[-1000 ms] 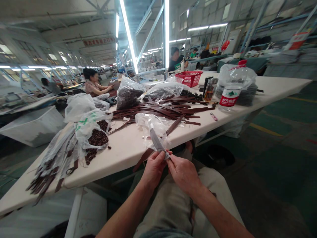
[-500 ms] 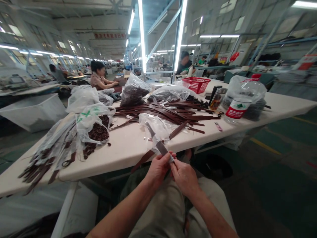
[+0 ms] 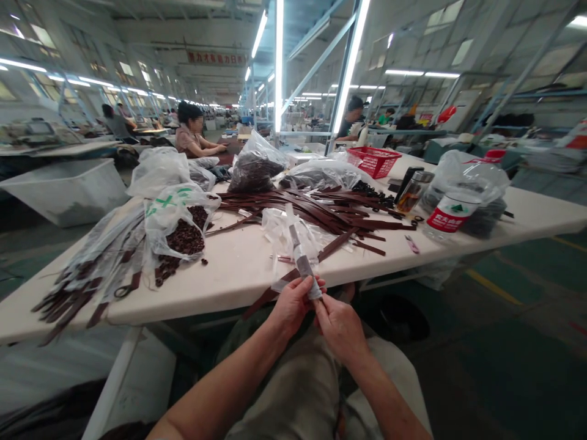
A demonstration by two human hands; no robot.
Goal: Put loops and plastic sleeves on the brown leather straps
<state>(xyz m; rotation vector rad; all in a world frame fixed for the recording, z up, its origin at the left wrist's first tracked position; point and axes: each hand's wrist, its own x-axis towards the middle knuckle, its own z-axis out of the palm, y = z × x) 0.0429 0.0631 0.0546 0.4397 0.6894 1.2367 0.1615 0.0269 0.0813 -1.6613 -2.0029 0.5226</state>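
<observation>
A brown strap point(image 3: 303, 266) slants up from my hands over the table edge, with shiny clear plastic film around parts of it. My left hand point(image 3: 293, 300) is closed round its lower part, thumb on top, where the plastic lies wrinkled. Just below, my right hand point(image 3: 342, 324) pinches the strap's lower end, its fingertips close to the left hand's. The very end is hidden by the fingers. Behind the strap lies a crumpled clear plastic bag point(image 3: 274, 229). Another brown strap point(image 3: 337, 245) runs diagonally beneath the bag.
Brown straps point(image 3: 275, 200) lie heaped across the white table point(image 3: 220, 293). At left are plastic-sleeved straps point(image 3: 85, 284) and a bag of small brown loops point(image 3: 186, 235). A bottle point(image 3: 449, 214), glass flask point(image 3: 413, 192) and red basket point(image 3: 376, 162) stand right. Co-workers sit farther back.
More clear plastic now covers the strap above my left hand, where its surface was bare. Both hands keep their hold. The whole view has shifted slightly.
</observation>
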